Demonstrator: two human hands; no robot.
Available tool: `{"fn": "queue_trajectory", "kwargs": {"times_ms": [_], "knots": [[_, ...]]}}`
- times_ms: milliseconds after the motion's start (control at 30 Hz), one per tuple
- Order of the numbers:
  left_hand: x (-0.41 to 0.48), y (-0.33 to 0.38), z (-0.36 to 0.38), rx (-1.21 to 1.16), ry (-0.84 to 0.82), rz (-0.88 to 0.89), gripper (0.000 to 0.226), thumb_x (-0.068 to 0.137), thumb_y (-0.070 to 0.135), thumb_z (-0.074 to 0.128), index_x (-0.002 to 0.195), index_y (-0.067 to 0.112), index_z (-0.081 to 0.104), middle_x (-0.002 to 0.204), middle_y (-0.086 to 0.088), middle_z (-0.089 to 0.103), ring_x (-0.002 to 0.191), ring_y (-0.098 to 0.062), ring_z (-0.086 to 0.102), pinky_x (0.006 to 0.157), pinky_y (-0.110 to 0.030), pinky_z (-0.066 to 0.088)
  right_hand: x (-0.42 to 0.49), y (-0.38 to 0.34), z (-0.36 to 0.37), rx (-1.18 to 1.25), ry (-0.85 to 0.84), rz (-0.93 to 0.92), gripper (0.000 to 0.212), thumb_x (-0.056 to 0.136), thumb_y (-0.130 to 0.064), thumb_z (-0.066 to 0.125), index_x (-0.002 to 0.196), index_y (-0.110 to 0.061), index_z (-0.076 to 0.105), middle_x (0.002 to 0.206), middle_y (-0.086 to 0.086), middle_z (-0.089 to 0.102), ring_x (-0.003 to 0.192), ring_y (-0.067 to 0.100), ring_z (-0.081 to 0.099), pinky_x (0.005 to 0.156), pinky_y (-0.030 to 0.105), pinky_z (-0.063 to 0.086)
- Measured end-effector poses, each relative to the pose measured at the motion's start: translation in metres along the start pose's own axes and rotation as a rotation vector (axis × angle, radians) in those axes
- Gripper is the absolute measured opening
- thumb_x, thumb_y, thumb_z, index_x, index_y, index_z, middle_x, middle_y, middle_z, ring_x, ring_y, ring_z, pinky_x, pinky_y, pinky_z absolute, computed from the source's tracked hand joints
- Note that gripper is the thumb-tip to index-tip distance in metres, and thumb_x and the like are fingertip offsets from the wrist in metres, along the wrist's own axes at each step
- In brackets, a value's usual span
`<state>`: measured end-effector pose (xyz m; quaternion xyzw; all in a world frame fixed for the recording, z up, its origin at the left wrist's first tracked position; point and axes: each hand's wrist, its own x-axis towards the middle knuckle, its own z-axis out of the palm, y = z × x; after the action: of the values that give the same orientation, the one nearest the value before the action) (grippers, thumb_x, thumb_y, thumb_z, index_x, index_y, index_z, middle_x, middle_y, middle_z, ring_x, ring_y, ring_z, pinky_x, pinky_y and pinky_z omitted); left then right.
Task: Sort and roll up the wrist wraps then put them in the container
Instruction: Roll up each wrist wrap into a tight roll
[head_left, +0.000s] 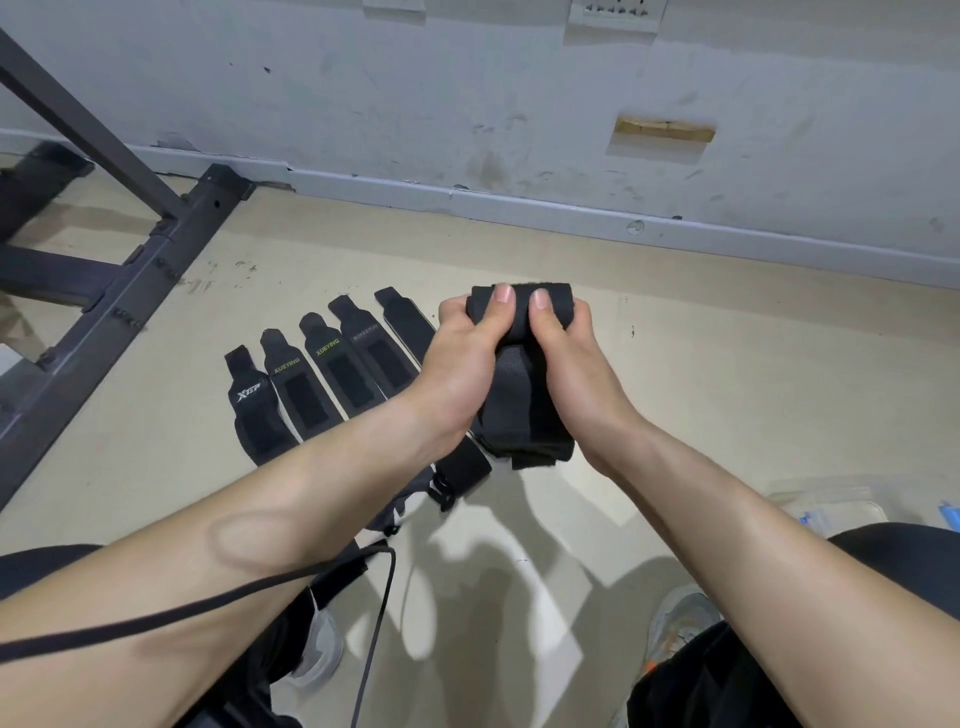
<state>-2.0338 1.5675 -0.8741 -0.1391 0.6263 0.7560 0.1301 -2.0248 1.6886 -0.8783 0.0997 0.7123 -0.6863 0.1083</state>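
A black wrist wrap (519, 405) is held above the floor between both hands, its top end curled into a roll (550, 296). My left hand (462, 358) grips the roll's left side with the thumb pressed on top. My right hand (566, 353) grips its right side the same way. The wrap's loose tail hangs down between my wrists. Several flat black wraps lie side by side on the floor to the left, one marked XTEP (249, 395), others with yellow lettering (291, 384) (337, 369). A clear plastic container (831, 509) sits at the right edge.
A dark metal rack frame (156, 270) stands on the floor at the left. A grey wall with a skirting board (571, 208) runs across the back. A black cord (374, 623) hangs over my left forearm. My knees and a shoe (680, 618) fill the bottom.
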Motion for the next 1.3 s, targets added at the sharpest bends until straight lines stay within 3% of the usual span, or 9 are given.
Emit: {"fn": "queue_trajectory", "kwargs": {"times_ms": [167, 300, 500, 667, 800, 933, 1133, 1233, 1300], "knots": [[0.002, 0.004, -0.006, 0.243, -0.138, 0.001, 0.069, 0.084, 0.062, 0.067, 0.130, 0.012, 0.053, 0.117, -0.010, 0.075, 0.109, -0.027, 0.073, 0.101, -0.053, 0.054, 0.001, 0.000, -0.009, -0.062, 0.064, -0.081, 0.032, 0.103, -0.047, 0.054, 0.123, -0.023, 0.050, 0.111, -0.005, 0.070, 0.104, 0.015, 0.069, 0.097, 0.047, 0.055], [0.003, 0.011, -0.007, 0.181, -0.198, -0.001, 0.048, 0.097, 0.037, 0.068, 0.134, 0.010, 0.053, 0.113, -0.015, 0.074, 0.102, -0.030, 0.073, 0.098, -0.054, 0.055, 0.003, -0.001, -0.014, 0.021, 0.039, -0.134, 0.025, 0.103, -0.035, 0.059, 0.122, -0.021, 0.053, 0.108, -0.001, 0.071, 0.104, 0.019, 0.070, 0.099, 0.047, 0.055], [-0.002, 0.032, -0.016, 0.423, -0.270, 0.141, 0.029, 0.097, 0.027, 0.066, 0.121, 0.020, 0.053, 0.064, 0.017, 0.066, 0.058, 0.002, 0.063, 0.058, -0.018, 0.051, 0.005, -0.001, -0.018, -0.032, 0.030, -0.190, 0.031, 0.095, -0.044, 0.062, 0.115, -0.020, 0.064, 0.102, -0.002, 0.075, 0.095, 0.016, 0.072, 0.089, 0.043, 0.058], [-0.002, 0.050, -0.034, 0.750, -0.430, 0.337, 0.095, 0.064, 0.044, 0.088, 0.146, 0.038, 0.041, 0.144, 0.019, 0.050, 0.134, 0.006, 0.046, 0.112, -0.024, 0.038, 0.006, -0.010, -0.024, 0.081, -0.233, -0.150, 0.046, 0.100, -0.042, 0.058, 0.113, 0.002, 0.066, 0.101, 0.017, 0.075, 0.089, 0.026, 0.072, 0.076, 0.037, 0.057], [-0.007, 0.058, -0.036, 0.721, -0.523, 0.368, 0.087, 0.057, 0.040, 0.091, 0.133, 0.043, 0.050, 0.144, 0.024, 0.049, 0.126, -0.007, 0.055, 0.103, -0.033, 0.048, 0.006, -0.018, -0.034, 0.157, -0.427, -0.039, 0.045, 0.091, -0.047, 0.057, 0.098, -0.005, 0.072, 0.093, 0.015, 0.077, 0.078, 0.022, 0.073, 0.067, 0.029, 0.059], [-0.012, 0.060, -0.036, 0.714, -0.553, 0.371, 0.091, 0.051, 0.043, 0.092, 0.130, 0.039, 0.047, 0.140, 0.018, 0.052, 0.133, -0.001, 0.048, 0.102, -0.021, 0.045, 0.007, -0.013, -0.035, 0.171, -0.545, 0.009, 0.067, 0.072, -0.068, 0.076, 0.102, -0.008, 0.076, 0.103, 0.024, 0.071, 0.088, 0.032, 0.067, 0.075, 0.038, 0.056], [-0.021, 0.057, -0.035, 0.668, -0.544, 0.381, 0.085, 0.051, 0.026, 0.097, 0.127, 0.025, 0.059, 0.119, 0.009, 0.065, 0.111, -0.002, 0.063, 0.094, -0.015, 0.046, 0.007, -0.004, -0.036, 0.267, -0.667, 0.070, 0.066, 0.062, -0.063, 0.086, 0.099, -0.009, 0.078, 0.094, 0.013, 0.076, 0.079, 0.021, 0.074, 0.071, 0.030, 0.061], [-0.020, 0.060, -0.040, 0.692, -0.486, 0.409, 0.080, 0.047, 0.039, 0.094, 0.120, 0.030, 0.061, 0.113, 0.008, 0.067, 0.101, -0.005, 0.066, 0.089, -0.016, 0.047, 0.004, -0.001, -0.038, 0.253, -0.671, 0.082, 0.059, 0.066, -0.054, 0.084, 0.099, -0.005, 0.077, 0.087, 0.009, 0.076, 0.072, 0.017, 0.073, 0.066, 0.025, 0.059], [-0.020, 0.064, -0.044, 0.717, -0.444, 0.405, 0.077, 0.047, 0.044, 0.091, 0.117, 0.030, 0.062, 0.107, 0.011, 0.068, 0.093, -0.006, 0.065, 0.085, -0.017, 0.048, 0.003, -0.001, -0.040, 0.215, -0.672, 0.085, 0.077, 0.068, -0.052, 0.084, 0.111, 0.010, 0.068, 0.089, 0.011, 0.076, 0.072, 0.018, 0.073, 0.065, 0.025, 0.058]]}}
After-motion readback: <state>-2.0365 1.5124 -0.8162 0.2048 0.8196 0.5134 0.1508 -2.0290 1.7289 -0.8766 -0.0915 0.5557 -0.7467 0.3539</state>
